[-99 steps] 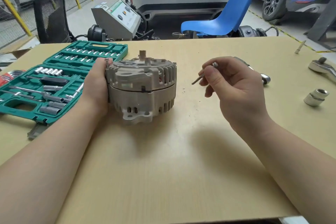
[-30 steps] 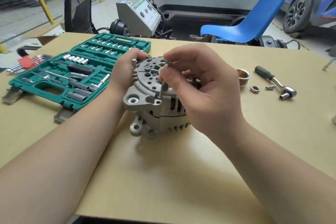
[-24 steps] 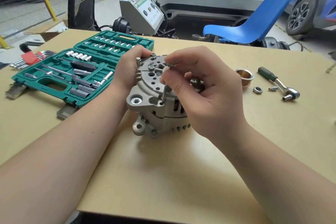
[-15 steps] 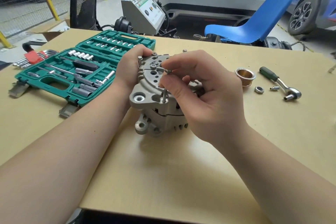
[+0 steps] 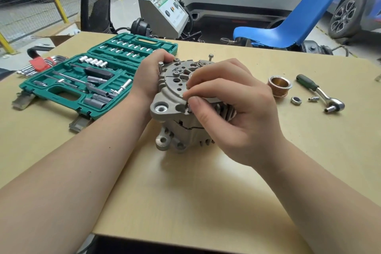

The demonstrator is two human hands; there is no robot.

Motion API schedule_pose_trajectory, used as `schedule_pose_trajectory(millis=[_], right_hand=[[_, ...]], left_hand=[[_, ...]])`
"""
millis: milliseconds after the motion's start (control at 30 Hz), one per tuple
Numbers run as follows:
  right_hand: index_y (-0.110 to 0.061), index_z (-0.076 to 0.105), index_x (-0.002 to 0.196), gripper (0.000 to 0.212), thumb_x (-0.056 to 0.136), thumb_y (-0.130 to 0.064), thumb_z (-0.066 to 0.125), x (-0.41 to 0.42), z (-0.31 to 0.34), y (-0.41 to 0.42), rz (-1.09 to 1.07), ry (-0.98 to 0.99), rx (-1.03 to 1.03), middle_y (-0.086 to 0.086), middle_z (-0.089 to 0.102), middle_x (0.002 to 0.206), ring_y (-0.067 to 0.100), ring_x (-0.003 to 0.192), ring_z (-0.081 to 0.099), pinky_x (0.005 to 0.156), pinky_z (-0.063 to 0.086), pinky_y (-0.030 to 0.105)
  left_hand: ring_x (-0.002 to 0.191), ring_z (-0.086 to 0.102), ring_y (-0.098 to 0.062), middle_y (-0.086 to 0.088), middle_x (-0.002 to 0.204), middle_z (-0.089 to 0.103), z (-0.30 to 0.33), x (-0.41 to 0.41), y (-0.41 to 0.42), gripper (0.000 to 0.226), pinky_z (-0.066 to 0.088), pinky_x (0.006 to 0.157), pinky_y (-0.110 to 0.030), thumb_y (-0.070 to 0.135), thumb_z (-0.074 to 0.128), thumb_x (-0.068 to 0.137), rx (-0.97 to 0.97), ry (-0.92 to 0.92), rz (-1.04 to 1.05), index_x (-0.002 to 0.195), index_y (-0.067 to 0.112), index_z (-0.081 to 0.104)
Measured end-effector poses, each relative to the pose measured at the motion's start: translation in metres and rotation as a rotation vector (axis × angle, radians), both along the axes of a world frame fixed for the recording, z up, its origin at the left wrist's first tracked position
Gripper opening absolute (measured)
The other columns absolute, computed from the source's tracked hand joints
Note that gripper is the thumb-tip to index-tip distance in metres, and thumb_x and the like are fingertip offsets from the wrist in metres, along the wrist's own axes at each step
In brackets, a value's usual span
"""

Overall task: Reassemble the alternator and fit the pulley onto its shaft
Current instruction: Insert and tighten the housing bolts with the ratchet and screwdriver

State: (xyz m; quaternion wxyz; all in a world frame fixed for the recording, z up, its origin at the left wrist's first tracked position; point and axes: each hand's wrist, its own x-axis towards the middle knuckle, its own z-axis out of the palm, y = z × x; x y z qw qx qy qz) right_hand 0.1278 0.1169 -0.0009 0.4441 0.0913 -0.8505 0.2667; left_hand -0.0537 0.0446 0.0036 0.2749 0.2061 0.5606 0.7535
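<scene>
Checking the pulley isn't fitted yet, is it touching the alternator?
Apart. The head view shows the pulley standing on bare table, well clear of the alternator.

Cast metal, plastic and pale board

The grey cast-metal alternator housing (image 5: 175, 97) at centre looks matt and grainy; the ribbed copper-toned metal pulley (image 5: 279, 88) and chrome ratchet (image 5: 321, 95) at right shine; the green moulded-plastic socket case (image 5: 68, 97) at left is semi-gloss, on a smooth matt tan tabletop (image 5: 185, 192).
</scene>
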Motion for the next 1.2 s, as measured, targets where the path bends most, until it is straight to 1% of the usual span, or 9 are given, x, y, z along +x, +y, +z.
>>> schedule_pose_trajectory(millis=[200, 367, 533, 700, 800, 933, 967, 1067, 1200], right_hand=[[0.0, 0.079, 0.098, 0.009, 0.096, 0.0, 0.07, 0.001, 0.003, 0.005, -0.009, -0.067, 0.021, 0.014, 0.071, 0.105, 0.035, 0.102, 0.064, 0.089, 0.051, 0.047], [-0.001, 0.076, 0.091, 0.006, 0.094, -0.006, 0.076, 0.002, 0.006, 0.008, -0.016, -0.094, -0.019, 0.01, 0.071, 0.103, 0.031, 0.102, 0.066, 0.087, 0.053, 0.045], [-0.003, 0.076, 0.095, 0.013, 0.093, -0.015, 0.079, 0.003, 0.006, 0.007, -0.036, -0.108, -0.089, 0.008, 0.071, 0.105, 0.028, 0.104, 0.067, 0.086, 0.054, 0.043], [-0.002, 0.078, 0.095, 0.011, 0.097, -0.002, 0.067, 0.007, 0.008, 0.016, 0.011, -0.15, -0.096, 0.01, 0.07, 0.109, 0.024, 0.109, 0.066, 0.093, 0.053, 0.041], [-0.002, 0.075, 0.088, 0.011, 0.093, -0.012, 0.077, 0.005, 0.008, 0.014, -0.024, -0.153, -0.142, 0.009, 0.071, 0.105, 0.02, 0.103, 0.067, 0.085, 0.057, 0.036], [-0.002, 0.072, 0.093, 0.018, 0.094, -0.02, 0.076, 0.006, 0.009, 0.017, -0.028, -0.139, -0.18, 0.008, 0.07, 0.106, 0.022, 0.103, 0.067, 0.081, 0.057, 0.037], [-0.001, 0.074, 0.098, 0.015, 0.097, -0.016, 0.071, 0.008, 0.009, 0.019, 0.006, -0.144, -0.18, 0.01, 0.07, 0.108, 0.023, 0.105, 0.067, 0.083, 0.056, 0.038], [0.001, 0.077, 0.099, 0.014, 0.097, -0.002, 0.063, 0.012, 0.009, 0.023, 0.07, -0.158, -0.169, 0.015, 0.069, 0.111, 0.026, 0.108, 0.066, 0.087, 0.051, 0.034], [0.001, 0.074, 0.089, 0.008, 0.094, -0.005, 0.073, 0.011, 0.009, 0.017, 0.041, -0.165, -0.098, 0.013, 0.069, 0.107, 0.026, 0.104, 0.067, 0.085, 0.053, 0.035]], left_hand=[[0.045, 0.048, -0.01, 0.005, 0.05, 0.05, -0.002, -0.002, 0.001, 0.054, 0.042, 0.049, -0.023, 0.01, 0.051, 0.098, -0.034, 0.005, 0.006, 0.046, 0.023, 0.053], [0.054, 0.053, -0.012, 0.003, 0.058, 0.056, -0.004, -0.003, 0.002, 0.038, 0.046, 0.059, -0.028, 0.014, 0.055, 0.097, -0.07, 0.042, 0.022, 0.06, 0.02, 0.054], [0.052, 0.061, -0.014, 0.0, 0.061, 0.063, -0.005, 0.0, 0.002, 0.049, 0.049, 0.05, -0.021, 0.018, 0.054, 0.099, -0.041, -0.022, -0.044, 0.05, 0.021, 0.063], [0.053, 0.064, -0.014, 0.0, 0.062, 0.068, -0.008, 0.0, 0.002, 0.052, 0.05, 0.05, -0.02, 0.021, 0.055, 0.1, -0.042, -0.015, -0.077, 0.05, 0.019, 0.068], [0.063, 0.07, -0.018, -0.004, 0.072, 0.073, -0.008, 0.0, 0.002, 0.044, 0.054, 0.057, -0.023, 0.027, 0.058, 0.1, -0.058, -0.024, -0.09, 0.06, 0.018, 0.073], [0.08, 0.068, -0.026, -0.01, 0.085, 0.073, -0.009, 0.0, 0.002, 0.028, 0.052, 0.083, -0.037, 0.029, 0.06, 0.097, -0.071, -0.014, -0.069, 0.076, 0.016, 0.073], [0.078, 0.068, -0.026, -0.01, 0.083, 0.072, -0.008, 0.001, 0.003, 0.029, 0.052, 0.081, -0.036, 0.028, 0.059, 0.097, -0.067, -0.017, -0.071, 0.075, 0.016, 0.072], [0.059, 0.066, -0.017, -0.002, 0.067, 0.07, -0.008, 0.003, 0.002, 0.047, 0.053, 0.059, -0.023, 0.024, 0.054, 0.099, -0.052, -0.018, -0.08, 0.056, 0.02, 0.071], [0.057, 0.063, -0.017, -0.001, 0.065, 0.067, -0.006, 0.004, -0.001, 0.046, 0.051, 0.057, -0.025, 0.023, 0.051, 0.1, -0.027, -0.028, -0.113, 0.057, 0.02, 0.067]])
